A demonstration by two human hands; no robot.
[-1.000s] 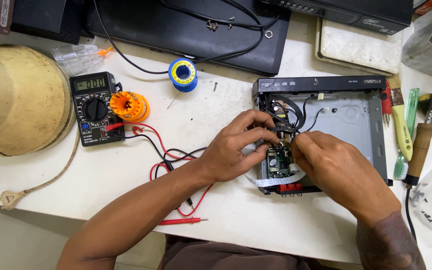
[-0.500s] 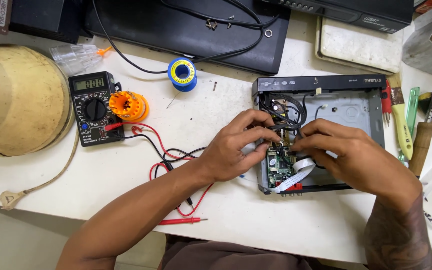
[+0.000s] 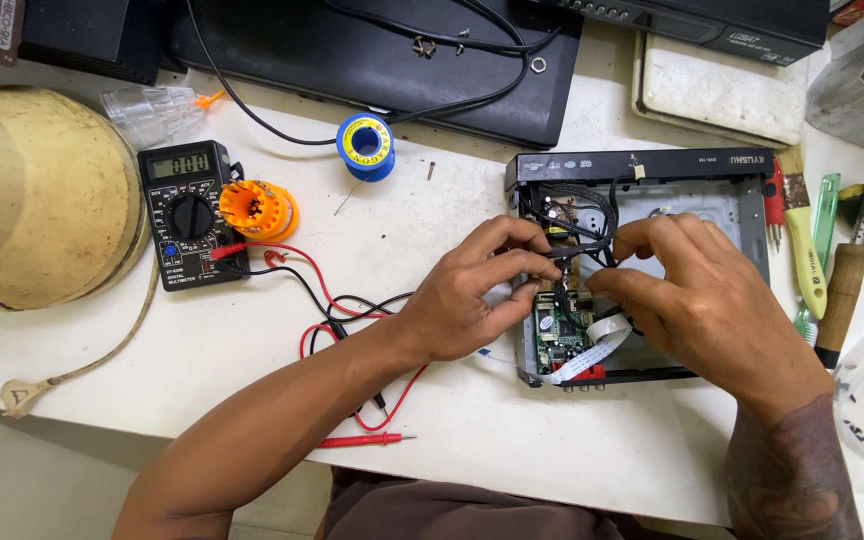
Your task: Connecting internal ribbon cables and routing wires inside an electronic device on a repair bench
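On the white worktable (image 3: pixel 202 340), the left hand (image 3: pixel 472 295) and right hand (image 3: pixel 697 300) both pinch black wires (image 3: pixel 577 240) inside an opened black metal player chassis (image 3: pixel 642 165).

— Where are my hands?

— My left hand (image 3: pixel 472 300) and right hand (image 3: pixel 697 300) meet over the open player chassis (image 3: pixel 742 215), right of centre on the table (image 3: pixel 432 200). Both sets of fingertips pinch cables (image 3: pixel 577 240) inside its left part. Just below them, in the chassis, sits a circuit board (image 3: pixel 552 340) with a flat ribbon cable (image 3: pixel 597 350) curling across it.

— And to the left?

— A multimeter (image 3: pixel 187 215) lies well left, with a bit holder (image 3: pixel 257 210) touching its right side. Its test leads (image 3: pixel 332 310) run toward my left wrist; one probe (image 3: pixel 367 439) lies near the table's front edge. A solder spool (image 3: pixel 365 146) stands behind, between meter and chassis.

— To the right?

— Screwdrivers (image 3: pixel 807 255) and a soldering iron (image 3: pixel 847 280) lie just beside the chassis.
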